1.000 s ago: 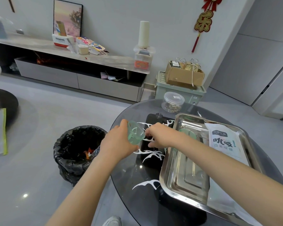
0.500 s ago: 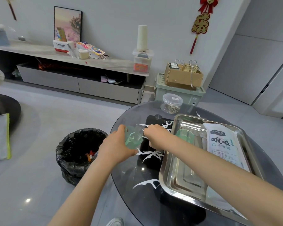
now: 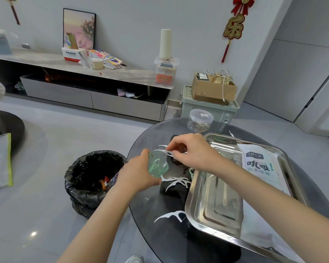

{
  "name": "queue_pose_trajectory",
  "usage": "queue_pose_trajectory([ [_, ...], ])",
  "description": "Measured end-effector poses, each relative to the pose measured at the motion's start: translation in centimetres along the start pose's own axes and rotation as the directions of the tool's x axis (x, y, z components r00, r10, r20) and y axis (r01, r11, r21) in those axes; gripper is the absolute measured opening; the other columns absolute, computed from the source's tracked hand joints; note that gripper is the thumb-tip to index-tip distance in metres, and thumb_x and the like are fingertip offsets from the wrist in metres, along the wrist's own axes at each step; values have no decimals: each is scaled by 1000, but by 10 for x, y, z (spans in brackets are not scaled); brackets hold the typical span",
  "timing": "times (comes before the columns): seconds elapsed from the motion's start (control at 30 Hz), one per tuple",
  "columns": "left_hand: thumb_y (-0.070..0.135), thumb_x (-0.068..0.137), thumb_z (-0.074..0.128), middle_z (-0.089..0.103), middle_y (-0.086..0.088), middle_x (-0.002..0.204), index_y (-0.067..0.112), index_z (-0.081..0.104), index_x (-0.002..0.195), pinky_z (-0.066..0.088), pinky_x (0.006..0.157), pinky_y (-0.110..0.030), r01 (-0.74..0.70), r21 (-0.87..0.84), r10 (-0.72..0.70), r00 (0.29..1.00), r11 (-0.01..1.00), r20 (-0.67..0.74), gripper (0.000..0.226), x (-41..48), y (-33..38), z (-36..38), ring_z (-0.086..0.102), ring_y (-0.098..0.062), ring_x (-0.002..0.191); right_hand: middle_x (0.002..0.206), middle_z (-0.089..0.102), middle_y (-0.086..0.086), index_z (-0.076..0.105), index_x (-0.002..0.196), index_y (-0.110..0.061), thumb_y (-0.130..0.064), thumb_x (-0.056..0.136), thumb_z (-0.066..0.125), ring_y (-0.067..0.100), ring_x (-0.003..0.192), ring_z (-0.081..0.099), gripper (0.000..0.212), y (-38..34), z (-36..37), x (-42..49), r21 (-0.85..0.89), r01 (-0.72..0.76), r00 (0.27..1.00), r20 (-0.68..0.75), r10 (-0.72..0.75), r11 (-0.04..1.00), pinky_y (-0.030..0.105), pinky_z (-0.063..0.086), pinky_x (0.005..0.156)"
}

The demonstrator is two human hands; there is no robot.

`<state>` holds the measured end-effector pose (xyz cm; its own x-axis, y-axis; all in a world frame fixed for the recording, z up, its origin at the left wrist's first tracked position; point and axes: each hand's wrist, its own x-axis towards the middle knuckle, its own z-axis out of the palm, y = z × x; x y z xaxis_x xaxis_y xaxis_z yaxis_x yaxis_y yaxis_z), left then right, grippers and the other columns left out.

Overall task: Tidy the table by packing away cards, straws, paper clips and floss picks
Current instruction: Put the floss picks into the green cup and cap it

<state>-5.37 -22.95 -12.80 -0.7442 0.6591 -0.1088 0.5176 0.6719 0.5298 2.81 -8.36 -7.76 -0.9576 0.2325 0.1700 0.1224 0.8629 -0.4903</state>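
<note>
Bin: a black-lined waste bin (image 3: 72, 173) stands on the floor, well left of the steel tray (image 3: 213, 205) and off the glass surface (image 3: 160, 234).

Left hand: the left hand (image 3: 137, 175) is left of the tray's near-left corner, above the edge of the surface. Its fingers are curled round a small green tub (image 3: 158, 166) and hold it off the surface.

Tub: translucent green and tipped on its side. Its open mouth seems to face up and right, toward the other hand.

Floss pick: a thin white floss pick (image 3: 164, 150) is just left of the tray's far-left corner. Its free end is at the upper rim of the tub. Its long axis runs roughly left to right, sloping slightly down toward the right hand.

Right hand: the right hand (image 3: 196, 152) is over the tray's left rim. Thumb and forefinger are closed in a pinch on the right end of the pick, and the other fingers (image 3: 174, 148) are loosely bent.

Key relation: the tub's mouth lies directly left of the pinching fingers, in line with the pick's length. Judged from this, a short push leftward along that line should drop the pick in. The right hand is the nearer one to do it.

Loose picks: pale shapes show on the surface left of the tray. I cannot tell whether they are picks or a printed pattern.

Jar: a lidded clear jar of paper clips (image 3: 200, 120) stands just beyond the tray's far-left corner.

Packet: a white packet of straws (image 3: 260, 166) lies in the tray's right half.
</note>
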Motion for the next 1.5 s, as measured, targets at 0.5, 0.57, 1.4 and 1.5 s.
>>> queue_pose_trajectory([
  [0.5, 47, 68, 77, 58, -3, 111, 22, 40, 122, 48, 87, -39, -13, -42, 9, 997, 999, -73, 70, 3, -3, 1, 56, -26, 101, 92, 73, -4, 75, 95, -21, -10, 86, 57, 8, 87, 65, 23, 1, -3, 5, 26, -147, 981, -126, 149, 989, 9, 47, 75],
  [0.57, 48, 67, 78, 58, -2, 107, 20, 40, 121, 47, 85, -37, 22, -40, -25, 997, 999, -76, 72, 3, -12, -2, 55, -25, 99, 101, 72, -2, 73, 102, -19, -9, 85, 58, 14, 97, 64, 24, 11, -5, 3, -167, -144, 989, 20, 150, 975, 22, 49, 86],
  [1.4, 48, 68, 77, 57, 2, 117, 24, 39, 130, 48, 88, -37, -27, 90, 25, 999, 996, 25, 77, -9, -10, -5, 54, -22, 103, 79, 65, 0, 69, 88, -11, -11, 89, 58, 19, 79, 61, 11, 43, 11, 9, -124, -125, 992, -14, 124, 984, 30, 51, 75],
  [1.5, 48, 68, 78, 57, 1, 116, 24, 40, 130, 48, 89, -38, -26, 77, 25, 999, 997, 25, 77, -9, -7, -5, 55, -22, 102, 77, 68, -1, 69, 86, -15, -12, 89, 60, 14, 74, 64, 10, 31, -7, 4, 0, -116, 993, -34, 116, 993, 17, 49, 65],
])
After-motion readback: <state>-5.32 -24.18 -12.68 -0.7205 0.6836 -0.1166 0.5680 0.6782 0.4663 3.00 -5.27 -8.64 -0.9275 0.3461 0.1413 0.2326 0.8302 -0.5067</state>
